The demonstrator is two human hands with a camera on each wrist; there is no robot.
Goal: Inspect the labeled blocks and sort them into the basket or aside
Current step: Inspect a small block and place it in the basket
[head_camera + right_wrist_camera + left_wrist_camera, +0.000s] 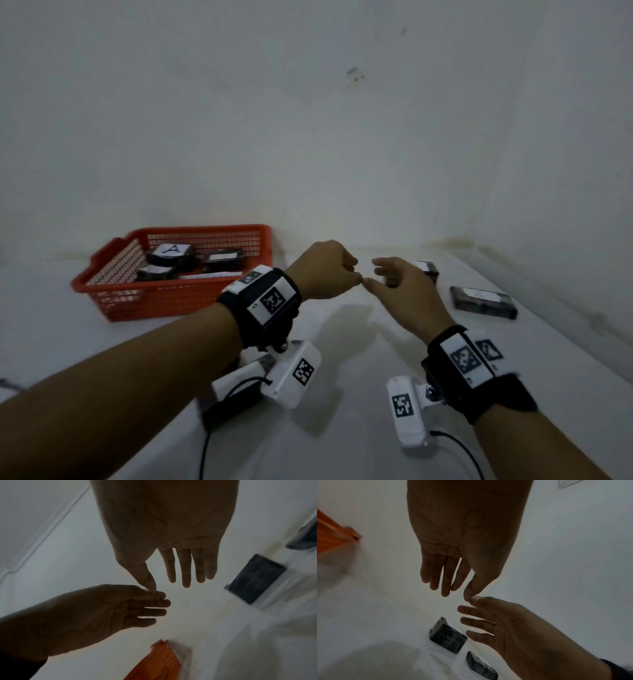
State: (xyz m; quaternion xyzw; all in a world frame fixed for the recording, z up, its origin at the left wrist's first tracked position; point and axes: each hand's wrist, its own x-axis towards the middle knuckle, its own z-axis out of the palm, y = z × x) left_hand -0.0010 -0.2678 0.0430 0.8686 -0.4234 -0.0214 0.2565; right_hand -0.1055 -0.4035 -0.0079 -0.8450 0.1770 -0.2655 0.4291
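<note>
A red mesh basket [164,301] stands at the left on the white table and holds several dark blocks; one block [170,253] shows a white label with the letter A. Two more dark blocks lie to the right: the near block [483,303] and the far block [426,269], which my right hand partly hides. My left hand [352,272] and right hand [380,274] hover between basket and blocks, thumb tips touching. In the left wrist view my left hand [452,588] and right hand [471,615] have straight, loose fingers and hold nothing. The two blocks [447,638] lie below them.
A pale wall runs along the back and right side of the table [342,342]. The basket's corner [159,662] and one block [255,578] show blurred in the right wrist view. Cables trail from the wrist cameras near the table's front.
</note>
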